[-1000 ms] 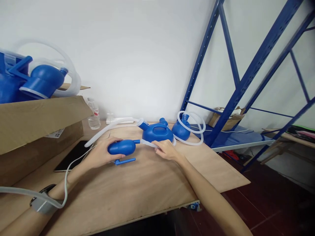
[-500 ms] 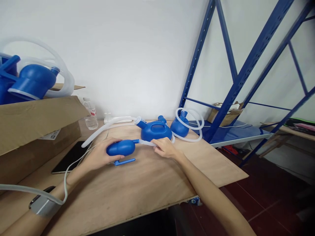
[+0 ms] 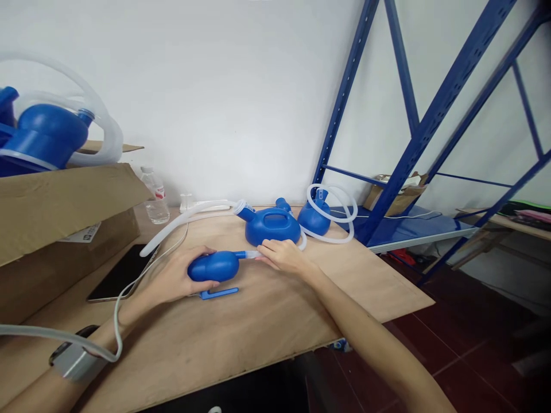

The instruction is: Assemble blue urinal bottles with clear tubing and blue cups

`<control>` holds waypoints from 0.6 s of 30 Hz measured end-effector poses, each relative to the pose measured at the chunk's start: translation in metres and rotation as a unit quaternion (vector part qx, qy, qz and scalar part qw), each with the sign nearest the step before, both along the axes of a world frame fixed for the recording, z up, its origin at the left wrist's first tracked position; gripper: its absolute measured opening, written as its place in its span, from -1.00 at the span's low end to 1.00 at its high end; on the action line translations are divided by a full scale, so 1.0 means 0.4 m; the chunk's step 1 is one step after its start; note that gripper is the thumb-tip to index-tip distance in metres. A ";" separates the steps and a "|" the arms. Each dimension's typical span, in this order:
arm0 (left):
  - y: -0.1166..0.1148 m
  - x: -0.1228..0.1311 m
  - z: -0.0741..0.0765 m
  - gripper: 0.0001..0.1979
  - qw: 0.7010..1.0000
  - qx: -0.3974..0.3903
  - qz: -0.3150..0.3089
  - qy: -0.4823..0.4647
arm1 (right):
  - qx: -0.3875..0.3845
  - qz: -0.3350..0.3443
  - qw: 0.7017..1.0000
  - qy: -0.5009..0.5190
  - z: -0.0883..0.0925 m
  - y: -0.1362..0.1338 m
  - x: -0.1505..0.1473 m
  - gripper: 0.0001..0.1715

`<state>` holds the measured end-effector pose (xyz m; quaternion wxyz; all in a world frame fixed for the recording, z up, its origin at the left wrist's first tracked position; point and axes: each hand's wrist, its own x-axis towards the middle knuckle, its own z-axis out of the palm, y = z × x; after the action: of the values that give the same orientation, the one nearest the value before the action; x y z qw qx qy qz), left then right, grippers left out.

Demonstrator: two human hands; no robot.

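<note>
My left hand (image 3: 174, 276) wraps round the blunt end of a blue bulb-shaped bottle (image 3: 214, 266) lying on the plywood table (image 3: 241, 327). My right hand (image 3: 282, 256) pinches a clear hose end (image 3: 253, 254) at the bulb's narrow neck. Under the bulb lies a small flat blue clip (image 3: 217, 293). Just behind my right hand stands a blue jug with a handle (image 3: 271, 225), with a long white hose (image 3: 185, 221) running off its spout to the left. A second blue vessel (image 3: 315, 218) ringed by a coiled clear tube (image 3: 340, 215) sits further right.
An open cardboard box (image 3: 60, 212) at the left holds more blue vessels (image 3: 41, 137) and coiled tubing. A dark tablet (image 3: 118, 273), a water bottle (image 3: 155, 195) and a thin cable (image 3: 116, 312) over my left wrist lie nearby. A blue metal rack (image 3: 413, 155) stands at the right.
My right hand has slid left along the clear hose, up to the bulb's neck. The left hand keeps its hold on the bulb.
</note>
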<state>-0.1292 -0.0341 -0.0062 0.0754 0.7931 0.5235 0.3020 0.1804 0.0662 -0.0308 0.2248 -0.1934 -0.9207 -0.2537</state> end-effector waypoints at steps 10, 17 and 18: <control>-0.004 0.002 -0.016 -0.41 1.000 0.003 -0.014 0.005 | -0.030 0.037 0.999 0.015 0.009 -0.023 -0.011 -0.54; -0.009 0.023 -0.005 -0.40 1.000 -0.001 -0.003 0.017 | -0.061 0.034 0.998 0.003 0.001 -0.040 -0.039 -0.52; -0.010 0.027 -0.004 -0.40 1.000 0.001 -0.004 0.014 | -0.061 0.034 0.998 0.005 -0.003 -0.039 -0.042 -0.51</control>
<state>-0.1186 -0.0382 -0.0080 0.0689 0.7995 0.5210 0.2911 0.1636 0.0507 -0.0318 0.2258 -0.1768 -0.9394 -0.1880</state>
